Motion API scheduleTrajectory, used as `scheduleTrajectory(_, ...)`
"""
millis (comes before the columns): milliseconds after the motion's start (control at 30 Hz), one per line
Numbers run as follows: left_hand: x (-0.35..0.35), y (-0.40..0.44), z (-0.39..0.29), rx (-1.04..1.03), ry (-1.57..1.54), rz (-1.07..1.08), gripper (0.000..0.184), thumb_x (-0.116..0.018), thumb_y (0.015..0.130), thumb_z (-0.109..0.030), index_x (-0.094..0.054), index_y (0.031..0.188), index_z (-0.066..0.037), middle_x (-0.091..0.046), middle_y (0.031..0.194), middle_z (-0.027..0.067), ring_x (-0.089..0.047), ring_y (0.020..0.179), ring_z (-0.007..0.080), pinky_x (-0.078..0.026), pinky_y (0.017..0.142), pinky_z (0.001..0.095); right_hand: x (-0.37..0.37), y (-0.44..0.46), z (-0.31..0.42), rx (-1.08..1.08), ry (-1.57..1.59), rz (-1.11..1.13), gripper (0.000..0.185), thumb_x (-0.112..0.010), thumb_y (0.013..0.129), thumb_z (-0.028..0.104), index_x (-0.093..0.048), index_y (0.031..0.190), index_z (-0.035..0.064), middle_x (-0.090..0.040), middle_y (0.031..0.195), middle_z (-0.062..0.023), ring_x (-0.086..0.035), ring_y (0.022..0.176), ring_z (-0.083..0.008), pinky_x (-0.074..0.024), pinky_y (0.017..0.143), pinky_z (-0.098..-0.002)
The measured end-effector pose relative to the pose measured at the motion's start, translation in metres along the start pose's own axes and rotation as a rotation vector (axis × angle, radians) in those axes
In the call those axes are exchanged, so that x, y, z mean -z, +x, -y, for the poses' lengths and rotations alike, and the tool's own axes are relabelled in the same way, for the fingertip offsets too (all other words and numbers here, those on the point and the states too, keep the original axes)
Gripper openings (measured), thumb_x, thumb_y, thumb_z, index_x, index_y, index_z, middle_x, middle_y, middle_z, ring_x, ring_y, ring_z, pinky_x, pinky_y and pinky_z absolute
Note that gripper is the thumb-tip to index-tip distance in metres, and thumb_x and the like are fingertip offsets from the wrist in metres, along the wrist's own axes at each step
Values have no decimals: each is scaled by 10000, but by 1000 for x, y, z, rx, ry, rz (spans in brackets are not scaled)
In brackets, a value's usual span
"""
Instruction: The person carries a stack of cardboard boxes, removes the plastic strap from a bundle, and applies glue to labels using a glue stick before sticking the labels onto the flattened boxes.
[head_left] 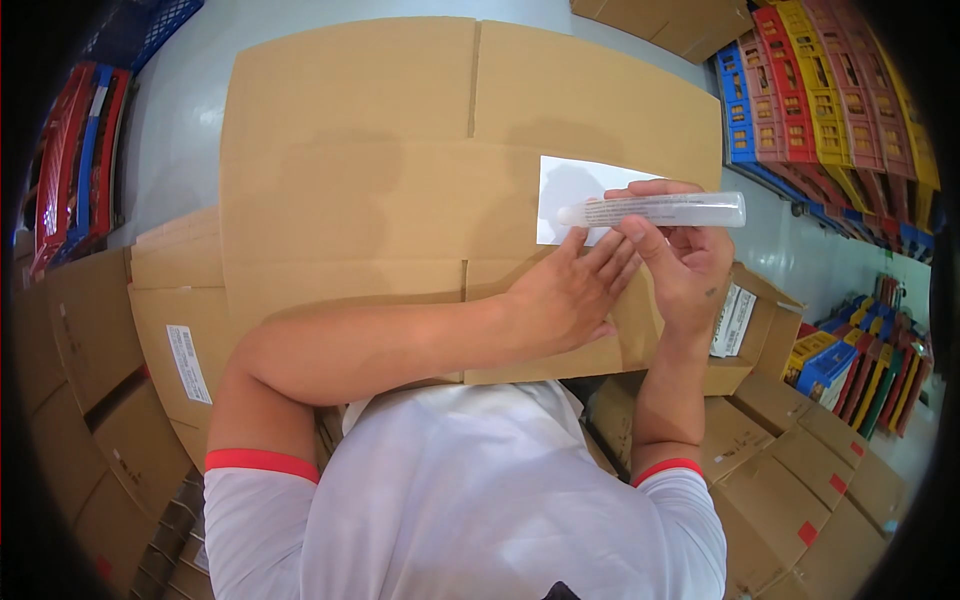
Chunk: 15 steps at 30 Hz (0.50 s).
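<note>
In my right hand [695, 265] is a clear liquid glue tube [690, 210] with small print along its side. My thumb and fingers close round it, and it lies nearly level with its tip pointing left. Under the tip is a white sheet of paper [556, 185] on a large flat piece of cardboard [370, 200]. My left hand [570, 295] lies flat with fingers stretched out at the paper's lower edge. Its fingertips are just below the tube, and part of the paper is hidden behind both hands.
Stacked cardboard boxes [790, 470] stand at the lower right, and more boxes [100, 340] at the left. Coloured plastic crates [800, 90] are piled at the upper right. Red and blue crates [85, 160] stand at the upper left. An open box [765, 320] sits beside my right forearm.
</note>
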<state>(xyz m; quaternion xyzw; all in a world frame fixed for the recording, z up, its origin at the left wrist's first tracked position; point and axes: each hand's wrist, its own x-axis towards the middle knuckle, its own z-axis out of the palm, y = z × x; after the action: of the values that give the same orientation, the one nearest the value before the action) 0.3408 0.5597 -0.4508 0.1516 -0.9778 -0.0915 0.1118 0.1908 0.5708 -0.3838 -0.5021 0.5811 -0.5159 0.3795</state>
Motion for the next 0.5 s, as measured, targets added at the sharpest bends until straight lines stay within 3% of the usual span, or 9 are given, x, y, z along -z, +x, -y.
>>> scheduleTrajectory(67,1,0,-1,2,4,4,669,-500,1015,-554,-585,1388,-5,-500,1512,127,-415,1435,303,-369,1115,514,-3,0,3,41,-20,15,174,-739,871,-53,-703,1040,-67,-747,1045,-151,-738,924,-205,-595,752,-296)
scheduleTrajectory(133,1,0,-1,-14,-13,100,769,-444,1025,-584,-456,1512,11,-437,1587,139,-307,1521,306,-184,1195,711,-5,-1,5,82,-41,28,144,-738,867,-58,-714,1009,-61,-751,1038,-146,-737,914,-202,-593,745,-299)
scheduleTrajectory(167,2,0,-2,-14,-15,100,769,-444,1025,-584,-456,1512,11,-437,1587,139,-307,1521,306,-184,1195,711,-6,-1,6,89,-68,49,132,-741,856,-65,-719,985,-58,-754,1032,-137,-735,900,-194,-590,741,-299)
scheduleTrajectory(233,4,0,-2,-10,-2,136,774,-418,1030,-593,-446,1515,9,-448,1578,126,-286,1529,299,-88,1187,776,-8,-2,8,96,-97,72,121,-745,844,-71,-724,962,-55,-757,1026,-127,-733,887,-186,-587,737,-300)
scheduleTrajectory(467,-1,1,-3,-20,14,243,763,-372,1048,-589,-428,1520,8,-469,1561,111,-350,1493,317,-56,1190,779,-9,0,0,190,-252,187,170,-803,817,-25,-730,971,-19,-766,987,-90,-733,811,-173,-576,720,-289)
scheduleTrajectory(500,-2,-2,-3,-3,13,144,667,-437,1032,-554,-515,1427,-22,-510,1480,118,-405,1428,318,-201,1166,636,-9,1,-1,210,-278,214,174,-809,818,-12,-731,973,-11,-766,982,-88,-733,800,-177,-574,713,-291)
